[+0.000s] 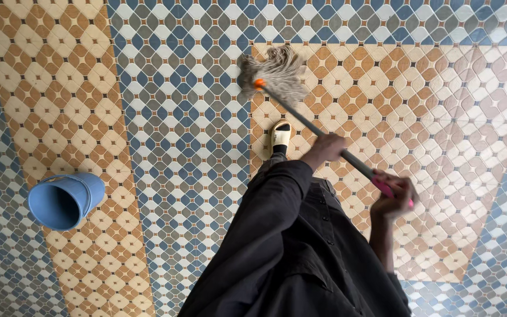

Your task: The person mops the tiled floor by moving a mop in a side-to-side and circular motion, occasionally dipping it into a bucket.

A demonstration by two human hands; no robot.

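I hold a string mop with both hands. Its grey-beige mop head (278, 73) rests on the patterned tile floor ahead of my foot, joined by an orange collar to a dark handle (306, 121). My left hand (325, 148) grips the handle midway down, the arm in a black sleeve. My right hand (395, 195) is closed around the pink grip at the handle's upper end. My foot in a pale shoe (280, 136) stands just below the mop head.
A light blue plastic bucket (66, 199) stands on the floor at the left, well apart from the mop. The floor (177, 117) is tiled in blue-grey and orange-beige diamond bands.
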